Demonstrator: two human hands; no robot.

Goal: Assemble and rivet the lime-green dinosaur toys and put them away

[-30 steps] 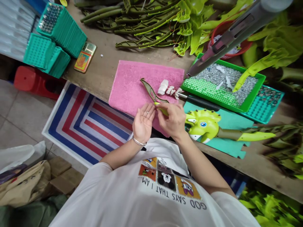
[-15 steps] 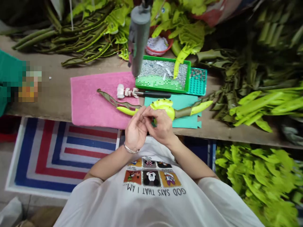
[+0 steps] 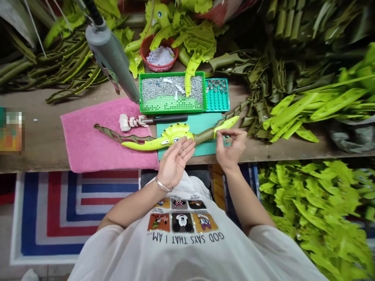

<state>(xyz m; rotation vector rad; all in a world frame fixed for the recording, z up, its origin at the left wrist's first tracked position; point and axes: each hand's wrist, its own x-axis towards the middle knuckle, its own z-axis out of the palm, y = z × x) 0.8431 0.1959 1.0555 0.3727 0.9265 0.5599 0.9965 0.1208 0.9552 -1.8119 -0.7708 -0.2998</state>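
Two bare hands work at the near edge of a wooden tabletop (image 3: 38, 134). The left hand (image 3: 175, 162) lies palm up, grip open, fingers just beside the underside of a lime-green dinosaur-head toy (image 3: 177, 134); a silver bangle (image 3: 162, 184) circles that wrist. The right hand (image 3: 230, 150) sits further right, grip drawn together in a pinch, close to the toy's lime spike (image 3: 225, 125). Whether anything small lies inside that pinch cannot be told. The toy lies crosswise, its long lime blade (image 3: 143, 145) over a pink terry towel (image 3: 88, 148) and its olive shaft (image 3: 203, 136) over a teal mat (image 3: 205, 121). On the towel, to the left, rest an olive blade piece (image 3: 123, 135) and a white wrapped bundle (image 3: 125, 123), the bundle touching a black-handled tool (image 3: 166, 119). Further away sit a green tray of silver screws (image 3: 170, 93) and a teal tray (image 3: 216, 95) just right of it. A grey cylindrical tool (image 3: 111, 54) hangs above the left of the trays. Heaps of olive and lime plastic parts (image 3: 316, 105) fill the far right.
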